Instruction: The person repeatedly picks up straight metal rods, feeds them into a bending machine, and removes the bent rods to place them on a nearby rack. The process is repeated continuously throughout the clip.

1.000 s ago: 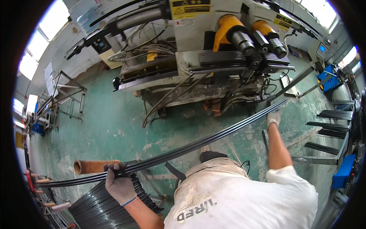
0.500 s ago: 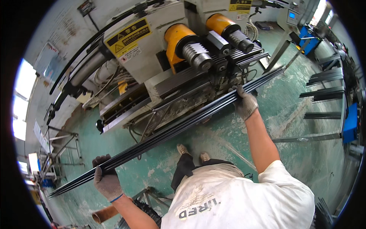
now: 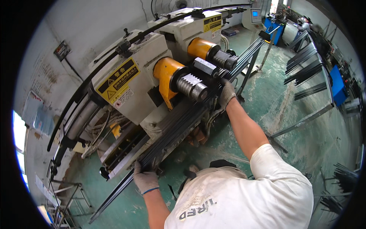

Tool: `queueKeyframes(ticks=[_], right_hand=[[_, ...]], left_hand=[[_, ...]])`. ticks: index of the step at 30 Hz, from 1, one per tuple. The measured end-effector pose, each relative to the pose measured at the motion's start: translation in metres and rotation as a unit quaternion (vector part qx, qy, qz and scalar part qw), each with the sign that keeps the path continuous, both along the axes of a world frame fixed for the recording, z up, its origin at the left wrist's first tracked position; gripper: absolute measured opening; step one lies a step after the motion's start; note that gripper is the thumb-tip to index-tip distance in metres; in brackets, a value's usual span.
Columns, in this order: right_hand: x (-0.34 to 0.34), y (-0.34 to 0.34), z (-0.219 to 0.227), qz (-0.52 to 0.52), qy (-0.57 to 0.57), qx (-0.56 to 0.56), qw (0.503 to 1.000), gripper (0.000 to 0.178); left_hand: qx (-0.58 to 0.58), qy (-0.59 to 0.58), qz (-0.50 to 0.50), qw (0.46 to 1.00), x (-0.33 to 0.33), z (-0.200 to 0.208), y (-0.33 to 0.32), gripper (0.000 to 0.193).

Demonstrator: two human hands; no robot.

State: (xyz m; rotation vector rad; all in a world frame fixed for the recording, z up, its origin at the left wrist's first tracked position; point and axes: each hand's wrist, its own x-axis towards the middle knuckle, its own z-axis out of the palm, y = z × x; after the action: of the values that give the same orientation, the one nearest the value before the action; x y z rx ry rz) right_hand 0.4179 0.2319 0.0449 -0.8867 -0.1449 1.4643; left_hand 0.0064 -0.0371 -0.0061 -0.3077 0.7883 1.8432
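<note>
a bundle of long dark bars (image 3: 171, 134) is gripped at two places: by the gloved left hand (image 3: 145, 180), its thumb laid along the near side, and by the gloved right hand (image 3: 227, 95), its fingertips mostly hidden. the bars are carried from below the left hand, up between the hands, and on past the right. just to the left of the right hand, a toothed shaft (image 3: 192, 86) is seen on the grey machine (image 3: 150, 51). the bundle is judged stiff, fairly heavy and hardly fragile, though individual bars could be slid apart where faces are smooth. it is best held by both hands, widely spaced, all bars encircled.
</note>
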Motion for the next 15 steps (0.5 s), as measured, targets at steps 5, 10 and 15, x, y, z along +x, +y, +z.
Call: queueKeyframes(ticks=[5,10,15], right_hand=[[0.016,0.071,-0.074,0.059,-0.143,0.016,0.988,0.028],[0.027,0.133,-0.132,0.13,-0.58,-0.052,0.803,0.025],[0.025,0.11,-0.091,0.12,-0.64,-0.099,0.752,0.024]], left_hand=[[-0.004,-0.025,-0.042,0.999,0.014,-0.012,0.044,0.031],[0.084,-0.049,-0.088,0.991,0.011,0.015,0.054,0.032],[0.084,0.076,0.008,0.994,-0.07,-0.001,0.024,0.037]])
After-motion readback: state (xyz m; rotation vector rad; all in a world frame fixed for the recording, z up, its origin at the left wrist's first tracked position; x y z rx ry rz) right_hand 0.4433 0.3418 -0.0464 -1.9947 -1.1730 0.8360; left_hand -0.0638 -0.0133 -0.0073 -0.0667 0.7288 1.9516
